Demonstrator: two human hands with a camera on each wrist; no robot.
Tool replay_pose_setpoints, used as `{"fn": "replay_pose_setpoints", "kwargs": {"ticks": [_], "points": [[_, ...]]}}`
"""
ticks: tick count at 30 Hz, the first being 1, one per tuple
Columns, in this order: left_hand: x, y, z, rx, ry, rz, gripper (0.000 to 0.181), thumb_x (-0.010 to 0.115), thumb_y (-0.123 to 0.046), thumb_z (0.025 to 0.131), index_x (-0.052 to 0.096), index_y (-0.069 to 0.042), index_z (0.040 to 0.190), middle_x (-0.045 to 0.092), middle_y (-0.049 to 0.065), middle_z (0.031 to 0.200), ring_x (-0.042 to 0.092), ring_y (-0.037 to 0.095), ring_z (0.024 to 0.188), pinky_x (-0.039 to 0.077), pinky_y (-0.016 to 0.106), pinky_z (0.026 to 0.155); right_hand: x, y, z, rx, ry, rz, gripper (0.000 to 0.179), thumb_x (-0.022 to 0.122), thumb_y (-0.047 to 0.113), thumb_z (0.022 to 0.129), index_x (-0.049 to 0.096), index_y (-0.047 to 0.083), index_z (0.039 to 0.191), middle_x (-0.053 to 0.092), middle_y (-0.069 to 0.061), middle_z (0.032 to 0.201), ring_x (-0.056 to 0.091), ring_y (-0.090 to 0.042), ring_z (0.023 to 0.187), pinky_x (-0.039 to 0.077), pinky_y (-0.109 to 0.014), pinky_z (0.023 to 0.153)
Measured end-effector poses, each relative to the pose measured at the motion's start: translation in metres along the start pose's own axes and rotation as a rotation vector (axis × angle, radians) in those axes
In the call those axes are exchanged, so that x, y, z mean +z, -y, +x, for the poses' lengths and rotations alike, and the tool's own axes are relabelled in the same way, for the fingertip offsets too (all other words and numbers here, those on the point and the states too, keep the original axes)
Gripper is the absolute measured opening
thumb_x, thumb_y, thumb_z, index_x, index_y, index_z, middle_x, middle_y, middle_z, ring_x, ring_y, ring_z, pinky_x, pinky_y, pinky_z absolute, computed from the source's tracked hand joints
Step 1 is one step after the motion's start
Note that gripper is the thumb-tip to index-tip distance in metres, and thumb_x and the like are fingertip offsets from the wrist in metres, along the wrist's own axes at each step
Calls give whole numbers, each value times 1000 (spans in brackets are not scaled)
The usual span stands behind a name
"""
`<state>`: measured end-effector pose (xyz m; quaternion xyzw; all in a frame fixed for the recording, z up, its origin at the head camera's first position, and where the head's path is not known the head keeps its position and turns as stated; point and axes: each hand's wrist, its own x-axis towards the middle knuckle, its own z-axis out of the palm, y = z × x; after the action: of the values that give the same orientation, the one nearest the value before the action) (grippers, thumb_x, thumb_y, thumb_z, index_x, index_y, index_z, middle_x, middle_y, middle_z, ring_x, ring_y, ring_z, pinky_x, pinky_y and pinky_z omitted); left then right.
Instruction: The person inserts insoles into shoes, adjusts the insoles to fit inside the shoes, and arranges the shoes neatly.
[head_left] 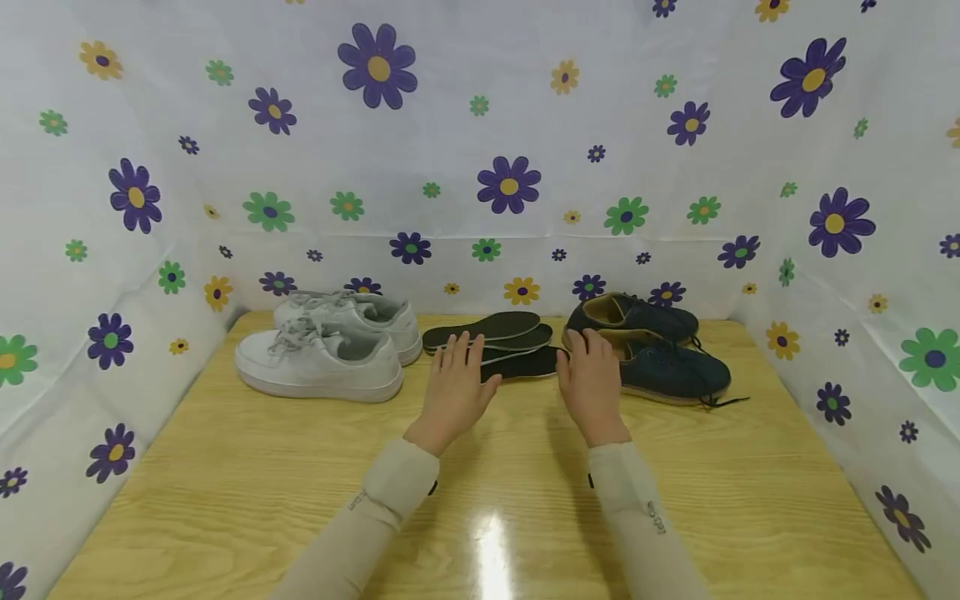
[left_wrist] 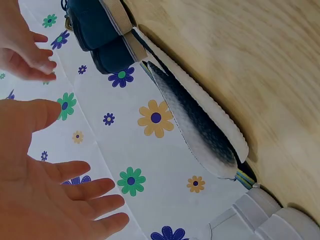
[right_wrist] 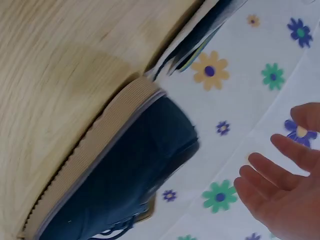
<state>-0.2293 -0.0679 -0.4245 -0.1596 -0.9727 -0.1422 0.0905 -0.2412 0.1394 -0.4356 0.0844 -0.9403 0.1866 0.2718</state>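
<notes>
Several dark insoles (head_left: 498, 325) lie stacked and overlapping in the middle of the table's far side. In the left wrist view the insoles (left_wrist: 200, 120) show pale undersides edge-on. My left hand (head_left: 453, 396), fingers spread, hovers just in front of their left part and holds nothing. My right hand (head_left: 592, 392) is held up beside the heel end of the navy lace-up shoes (head_left: 675, 371), its fingers apart and slightly bent. The right wrist view shows a gap between this hand (right_wrist: 282, 185) and the navy shoe (right_wrist: 135, 155); its palm is bare.
A pair of white sneakers (head_left: 322, 367) stands left of the insoles, toes pointing left. Loose laces (head_left: 727, 402) trail from the front navy shoe. A flower-printed cloth (head_left: 450, 150) closes off the back and both sides of the wooden table (head_left: 300, 483).
</notes>
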Motion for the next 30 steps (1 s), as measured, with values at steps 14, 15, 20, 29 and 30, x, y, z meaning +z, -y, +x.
{"fn": "replay_pose_setpoints", "kwargs": {"ticks": [14, 15, 20, 29, 30], "points": [[9, 7, -9, -7, -92, -101, 60, 57, -28, 97, 35, 3, 144, 37, 27, 144, 32, 42, 135, 27, 54, 109, 2, -42, 22, 262, 197, -15, 40, 54, 24, 99, 53, -12, 119, 52, -30, 116, 51, -46, 107, 40, -56, 94], [11, 8, -10, -6, -93, -107, 60, 58, -28, 97, 35, 3, 144, 37, 27, 144, 32, 42, 135, 27, 54, 109, 3, -43, 22, 282, 234, -27, 43, 54, 25, 99, 52, -12, 121, 53, -30, 116, 52, -46, 107, 39, -56, 95], [16, 11, -14, -10, -86, -130, 59, 58, -26, 97, 37, 4, 143, 37, 28, 143, 32, 44, 135, 27, 56, 108, 16, -48, 22, 325, 316, -76, 46, 55, 25, 99, 49, -13, 124, 61, -30, 110, 59, -44, 100, 38, -56, 96], [20, 16, -22, -15, -110, -137, 56, 60, -23, 96, 40, 6, 139, 41, 30, 139, 36, 46, 131, 31, 56, 106, 26, -46, 14, 271, 252, -94, 37, 59, 20, 96, 52, -11, 116, 63, -28, 99, 59, -44, 93, 36, -55, 95], [21, 17, -23, -16, -108, -139, 56, 60, -23, 96, 39, 6, 139, 41, 30, 139, 36, 46, 131, 31, 56, 105, 26, -44, 14, 268, 248, -94, 35, 60, 18, 96, 52, -11, 115, 63, -28, 98, 59, -44, 93, 36, -55, 95]]}}
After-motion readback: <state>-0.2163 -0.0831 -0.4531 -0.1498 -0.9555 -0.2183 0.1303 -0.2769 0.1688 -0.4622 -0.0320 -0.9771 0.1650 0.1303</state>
